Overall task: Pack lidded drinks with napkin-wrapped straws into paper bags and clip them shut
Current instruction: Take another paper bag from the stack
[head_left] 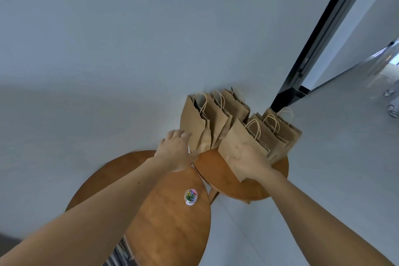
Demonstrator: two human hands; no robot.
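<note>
Several brown paper bags with twisted handles stand in two rows on a small round wooden table [278, 168] against the wall. My left hand [176, 150] lies against the side of the leftmost bag [194, 127], with something small and white half hidden under its fingers. My right hand [248, 161] rests flat on the face of the nearest bag [235, 142] of the right row. A clear round tub of coloured paper clips [190, 196] sits on the larger wooden table [172, 233] below my arms. No drinks or straws show.
A grey wall runs behind the bags. A black door frame [323, 34] rises at the right, with grey floor beyond it and someone's shoes [391, 110] at the far right edge. Striped fabric [123, 255] shows at the bottom edge.
</note>
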